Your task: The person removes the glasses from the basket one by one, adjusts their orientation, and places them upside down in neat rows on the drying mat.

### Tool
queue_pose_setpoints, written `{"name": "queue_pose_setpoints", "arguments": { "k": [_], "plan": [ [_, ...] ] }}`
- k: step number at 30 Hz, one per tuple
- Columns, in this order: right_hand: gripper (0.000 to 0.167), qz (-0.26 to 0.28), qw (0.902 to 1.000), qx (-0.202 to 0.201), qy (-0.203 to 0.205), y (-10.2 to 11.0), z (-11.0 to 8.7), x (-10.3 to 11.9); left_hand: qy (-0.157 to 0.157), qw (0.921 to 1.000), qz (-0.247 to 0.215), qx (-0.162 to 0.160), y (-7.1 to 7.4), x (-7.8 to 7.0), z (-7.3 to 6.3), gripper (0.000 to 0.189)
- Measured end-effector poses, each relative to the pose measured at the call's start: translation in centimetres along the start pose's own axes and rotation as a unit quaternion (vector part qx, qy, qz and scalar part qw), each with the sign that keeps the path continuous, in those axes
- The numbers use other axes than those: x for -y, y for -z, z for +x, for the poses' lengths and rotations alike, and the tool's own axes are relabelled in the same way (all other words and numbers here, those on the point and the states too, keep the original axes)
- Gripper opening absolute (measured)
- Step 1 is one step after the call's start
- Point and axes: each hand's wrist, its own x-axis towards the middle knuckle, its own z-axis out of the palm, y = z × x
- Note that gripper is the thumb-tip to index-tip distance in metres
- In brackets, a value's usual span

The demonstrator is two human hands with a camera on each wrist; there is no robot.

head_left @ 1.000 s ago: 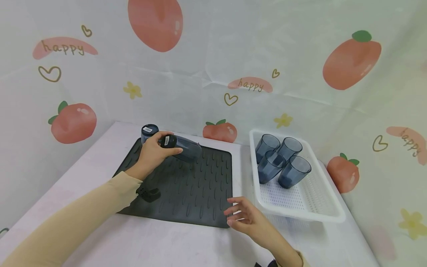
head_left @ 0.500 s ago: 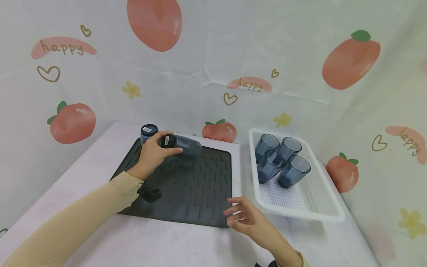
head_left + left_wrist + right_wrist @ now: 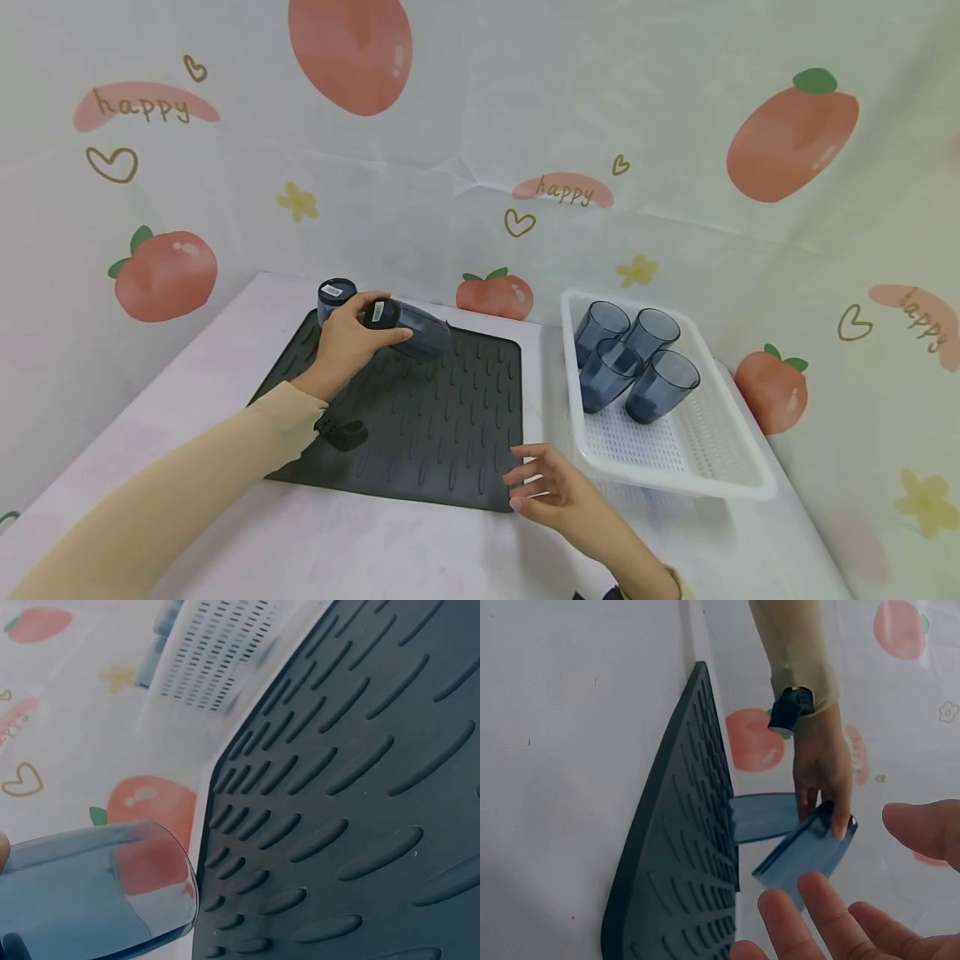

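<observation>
My left hand (image 3: 347,337) grips a blue see-through drinking glass (image 3: 426,335) near its dark base, between thumb and fingers. Tilted on its side, the glass points its open mouth right and down over the black ridged mat (image 3: 442,425). In the left wrist view the rim end of this glass (image 3: 90,896) fills the lower left; whether it touches the mat I cannot tell. Behind the left hand, a second glass (image 3: 336,293) stands upside down at the mat's far left corner. My right hand (image 3: 562,504) holds nothing, fingers loosely bent, by the mat's near right corner.
To the right of the mat stands a white perforated plastic basket (image 3: 675,482) with several more blue glasses (image 3: 611,375) in its far left part. A white table (image 3: 390,546) lies beneath everything. A fruit-printed cloth (image 3: 435,183) hangs close behind.
The left hand and its tilted glass have shifted only slightly, a touch up and to the right at the wrist. My right hand and the basket's glasses stay as they were.
</observation>
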Motion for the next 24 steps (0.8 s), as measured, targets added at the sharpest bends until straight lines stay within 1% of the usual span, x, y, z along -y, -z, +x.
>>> {"name": "queue_pose_setpoints", "arguments": {
  "k": [8,15,24],
  "plan": [
    [0.054,0.003,1.0,0.001,-0.003,0.0,-0.1,0.1,0.01,0.9996,0.022,-0.012,-0.4,0.2,0.5,0.07],
    [0.054,-0.003,1.0,-0.001,0.005,0.1,0.0,0.2,0.015,0.9988,0.042,-0.022,-0.7,0.4,0.8,0.07],
    [0.054,-0.004,0.9999,0.0,0.009,0.1,0.0,0.2,0.016,0.9984,0.05,-0.023,-0.9,0.6,1.3,0.069]
  ]
}}
